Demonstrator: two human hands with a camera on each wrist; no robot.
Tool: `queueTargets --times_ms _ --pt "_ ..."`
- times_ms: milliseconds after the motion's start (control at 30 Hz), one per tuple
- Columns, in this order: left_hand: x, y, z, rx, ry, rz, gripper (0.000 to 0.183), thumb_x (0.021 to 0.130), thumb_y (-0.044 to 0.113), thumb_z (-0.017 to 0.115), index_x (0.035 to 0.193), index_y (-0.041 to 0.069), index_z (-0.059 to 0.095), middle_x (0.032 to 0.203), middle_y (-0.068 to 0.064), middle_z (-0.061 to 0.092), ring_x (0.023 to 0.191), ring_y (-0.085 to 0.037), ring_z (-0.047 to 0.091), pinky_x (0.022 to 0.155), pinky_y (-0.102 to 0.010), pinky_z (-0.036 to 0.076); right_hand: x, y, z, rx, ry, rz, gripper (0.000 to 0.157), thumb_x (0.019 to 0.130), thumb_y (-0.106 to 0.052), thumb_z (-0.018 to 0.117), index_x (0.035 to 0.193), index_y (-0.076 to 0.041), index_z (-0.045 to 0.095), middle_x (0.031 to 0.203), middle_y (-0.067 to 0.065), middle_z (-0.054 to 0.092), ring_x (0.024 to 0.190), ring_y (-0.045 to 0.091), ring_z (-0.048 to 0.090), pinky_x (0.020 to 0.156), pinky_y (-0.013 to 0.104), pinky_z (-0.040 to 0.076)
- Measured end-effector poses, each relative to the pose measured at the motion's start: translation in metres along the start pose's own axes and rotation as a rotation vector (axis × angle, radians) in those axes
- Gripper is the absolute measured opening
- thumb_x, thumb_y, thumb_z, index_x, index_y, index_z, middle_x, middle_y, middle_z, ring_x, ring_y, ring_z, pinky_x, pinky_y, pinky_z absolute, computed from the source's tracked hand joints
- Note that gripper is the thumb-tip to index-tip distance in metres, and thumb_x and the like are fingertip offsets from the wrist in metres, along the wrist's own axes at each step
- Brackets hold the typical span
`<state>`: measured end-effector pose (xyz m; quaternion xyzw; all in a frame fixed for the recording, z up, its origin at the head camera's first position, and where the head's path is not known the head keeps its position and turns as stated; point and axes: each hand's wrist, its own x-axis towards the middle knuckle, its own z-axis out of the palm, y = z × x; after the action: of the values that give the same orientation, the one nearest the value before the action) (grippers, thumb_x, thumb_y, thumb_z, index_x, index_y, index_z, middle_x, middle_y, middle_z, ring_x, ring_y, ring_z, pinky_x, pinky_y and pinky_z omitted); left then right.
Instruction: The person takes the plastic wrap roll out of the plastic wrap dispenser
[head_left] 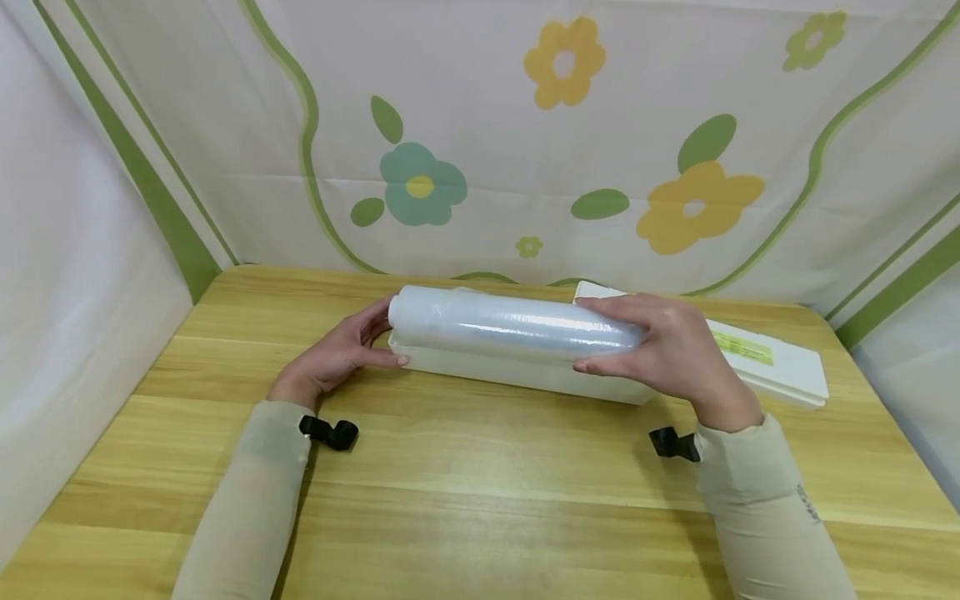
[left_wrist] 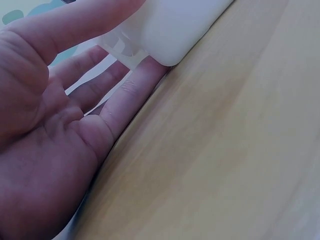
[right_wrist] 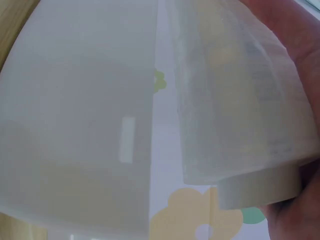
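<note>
A roll of clear cling film (head_left: 510,321) lies lengthwise over a long white open box (head_left: 517,375) on the table. My right hand (head_left: 667,346) grips the roll's right end, thumb in front and fingers over the top. In the right wrist view the roll's white core (right_wrist: 260,187) sticks out of its end, and that end is raised apart from the box wall (right_wrist: 75,115). Around the box's left end, my left hand (head_left: 337,354) holds it with the thumb at the front corner. Its other fingers (left_wrist: 132,92) reach behind and against the end.
Behind my right hand lies a long white lid (head_left: 798,371) with a yellow-green label, angled across the back right of the wooden table (head_left: 480,500). A flower-printed curtain (head_left: 487,100) hangs along the table's back edge. Black camera mounts (head_left: 330,433) sit at both wrists.
</note>
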<state>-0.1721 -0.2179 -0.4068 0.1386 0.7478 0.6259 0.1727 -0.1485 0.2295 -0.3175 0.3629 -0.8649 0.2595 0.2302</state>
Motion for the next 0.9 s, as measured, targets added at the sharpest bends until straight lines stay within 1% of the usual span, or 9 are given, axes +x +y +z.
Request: queueTargets --times_ms 167,267,367,433,500,567,633,767,900 --pt "0.001 0.0 0.0 0.013 0.006 0.006 0.1 0.089 0.008 0.088 0.17 0.031 0.034 0.169 0.002 0.042 0.158 -0.023 0.035 0.131 -0.045 0.026 -0.003 0.0 -0.001 0.035 0.025 -0.017 0.076 0.054 -0.028 0.108 0.125 -0.022 0.083 0.11 -0.002 0.085 0.089 0.018 0.078 0.074 0.015 0.051" --pt "0.001 0.0 0.0 0.008 0.009 0.005 0.099 0.089 0.007 0.087 0.17 0.028 0.034 0.171 0.001 0.04 0.161 -0.025 0.03 0.133 -0.053 0.02 -0.007 0.0 -0.002 0.06 0.028 -0.042 0.073 0.055 -0.03 0.108 0.124 -0.021 0.084 0.108 -0.002 0.085 0.085 0.015 0.076 0.074 0.015 0.052" --pt "0.001 0.0 0.0 -0.013 0.006 -0.003 0.1 0.089 0.003 0.086 0.171 0.026 0.033 0.174 0.0 0.035 0.164 -0.024 0.025 0.129 -0.034 0.03 -0.013 -0.001 -0.004 0.064 0.028 -0.052 0.07 0.058 -0.036 0.108 0.123 -0.021 0.084 0.108 -0.002 0.085 0.085 0.014 0.076 0.074 0.015 0.052" --pt "0.0 -0.001 -0.001 -0.027 -0.005 0.003 0.101 0.089 -0.002 0.083 0.172 0.022 0.029 0.177 -0.002 0.031 0.165 -0.026 0.022 0.121 -0.021 0.037 -0.017 -0.003 -0.005 0.063 0.044 -0.079 0.068 0.062 -0.045 0.105 0.122 -0.021 0.084 0.108 0.0 0.085 0.086 0.017 0.077 0.076 0.014 0.053" --pt "0.0 -0.001 -0.001 -0.038 -0.019 0.016 0.102 0.09 -0.006 0.08 0.173 0.018 0.025 0.179 -0.005 0.027 0.166 -0.03 0.021 0.11 -0.011 0.042 -0.021 -0.004 -0.005 0.063 0.057 -0.103 0.066 0.068 -0.052 0.101 0.123 -0.021 0.084 0.109 0.0 0.085 0.089 0.02 0.079 0.078 0.013 0.054" --pt "0.0 -0.002 -0.002 -0.04 -0.03 0.031 0.103 0.09 -0.009 0.077 0.173 0.014 0.021 0.18 -0.009 0.024 0.166 -0.034 0.02 0.109 -0.011 0.043 -0.025 -0.004 -0.006 0.059 0.078 -0.141 0.065 0.074 -0.061 0.094 0.123 -0.02 0.084 0.111 0.002 0.085 0.092 0.024 0.081 0.081 0.012 0.054" --pt "-0.001 -0.001 -0.002 -0.041 -0.032 0.034 0.102 0.091 -0.009 0.076 0.174 0.013 0.02 0.18 -0.01 0.023 0.165 -0.036 0.022 0.109 -0.011 0.044 -0.028 -0.004 -0.007 0.058 0.081 -0.147 0.065 0.076 -0.065 0.09 0.123 -0.019 0.084 0.112 0.002 0.084 0.094 0.027 0.081 0.082 0.012 0.055" --pt "-0.001 0.0 -0.001 -0.043 -0.028 0.026 0.101 0.092 -0.008 0.076 0.174 0.013 0.02 0.18 -0.009 0.023 0.165 -0.035 0.022 0.109 -0.011 0.043 -0.037 -0.003 -0.009 0.035 0.091 -0.141 0.067 0.078 -0.07 0.085 0.121 -0.019 0.084 0.112 0.003 0.084 0.092 0.028 0.081 0.082 0.013 0.056" --pt "-0.001 0.0 -0.002 -0.034 -0.03 0.019 0.101 0.093 -0.007 0.076 0.174 0.014 0.02 0.18 -0.008 0.023 0.165 -0.035 0.023 0.109 -0.011 0.042 -0.044 -0.003 -0.011 0.035 0.096 -0.141 0.067 0.08 -0.071 0.083 0.12 -0.018 0.085 0.11 0.004 0.085 0.09 0.028 0.081 0.083 0.011 0.055"
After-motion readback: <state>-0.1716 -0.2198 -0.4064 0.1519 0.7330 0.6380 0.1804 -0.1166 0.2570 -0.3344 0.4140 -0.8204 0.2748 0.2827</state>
